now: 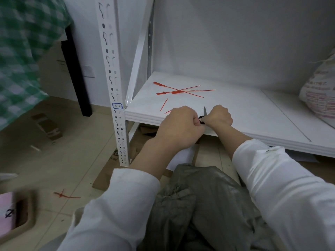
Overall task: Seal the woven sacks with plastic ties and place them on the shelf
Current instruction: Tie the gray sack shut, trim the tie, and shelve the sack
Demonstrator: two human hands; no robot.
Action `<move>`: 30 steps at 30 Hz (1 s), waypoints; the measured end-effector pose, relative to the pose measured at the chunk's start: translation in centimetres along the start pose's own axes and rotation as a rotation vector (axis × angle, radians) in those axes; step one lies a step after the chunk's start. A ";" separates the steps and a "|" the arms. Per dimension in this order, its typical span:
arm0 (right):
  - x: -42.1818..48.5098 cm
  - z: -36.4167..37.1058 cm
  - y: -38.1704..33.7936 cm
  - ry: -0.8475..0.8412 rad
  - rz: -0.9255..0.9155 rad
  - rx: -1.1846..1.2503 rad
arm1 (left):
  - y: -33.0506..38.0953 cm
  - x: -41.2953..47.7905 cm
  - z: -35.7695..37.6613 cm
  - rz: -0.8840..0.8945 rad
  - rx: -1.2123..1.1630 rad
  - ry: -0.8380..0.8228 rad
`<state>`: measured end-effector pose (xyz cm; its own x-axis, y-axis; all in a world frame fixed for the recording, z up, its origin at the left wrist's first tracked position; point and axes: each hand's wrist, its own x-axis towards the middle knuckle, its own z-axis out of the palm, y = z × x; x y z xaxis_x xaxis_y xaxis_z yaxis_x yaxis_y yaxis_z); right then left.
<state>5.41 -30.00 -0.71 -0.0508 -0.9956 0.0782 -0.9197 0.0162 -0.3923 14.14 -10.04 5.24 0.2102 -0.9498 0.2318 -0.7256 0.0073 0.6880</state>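
Left hand (178, 126): fingers curling tight beside the black handle, hold impossible to tell.
Right hand (218, 115): fingers gripping scissors (205, 111), blade pointing up.
Red ties (178, 91): lying crossed on shelf (235, 113).
Grey sack (204, 200): lying below, between both sleeves.

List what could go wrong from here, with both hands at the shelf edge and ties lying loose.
1. The scissors point blade-up between the left hand and right hand, both curled at the black handle; a slip could nick a finger.
2. A red tie offcut lies near the front edge of the shelf; a sleeve could brush it off, to join the floor tie.
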 end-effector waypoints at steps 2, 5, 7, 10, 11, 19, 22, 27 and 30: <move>-0.6 -0.5 -0.4 -0.016 0.011 -0.013 | 0.0 -0.1 0.1 0.006 0.008 -0.015; -1.4 -0.6 -0.6 -0.039 -0.013 -0.038 | 0.2 -0.5 0.4 0.030 0.030 -0.035; -2.0 -0.6 -0.1 -0.044 -0.042 -0.029 | 0.2 -0.7 0.6 0.040 0.035 -0.040; -3.0 -0.8 1.3 -0.047 -0.099 0.022 | 0.3 -1.3 0.8 0.050 0.036 -0.039; -3.5 -0.9 1.8 -0.056 -0.106 0.047 | 0.4 -1.6 0.8 0.054 0.039 -0.040; -10.3 -4.3 7.8 -0.225 -0.154 0.277 | 0.3 -5.7 1.8 0.055 0.114 -0.120; -15.1 -5.8 10.6 -0.303 -0.189 0.309 | 1.3 -7.3 1.9 0.068 0.156 -0.155; -21.9 -7.0 15.5 -0.356 -0.285 0.214 | 2.2 -11.1 3.9 0.045 0.206 -0.177; -24.4 -7.3 18.6 -0.403 -0.437 0.114 | 2.3 -14.2 6.2 0.050 0.290 -0.321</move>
<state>-13.33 -4.69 -3.21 0.4944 -0.8645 -0.0907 -0.7736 -0.3900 -0.4994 5.38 1.47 -0.74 -0.0109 -0.9999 0.0024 -0.8934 0.0108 0.4491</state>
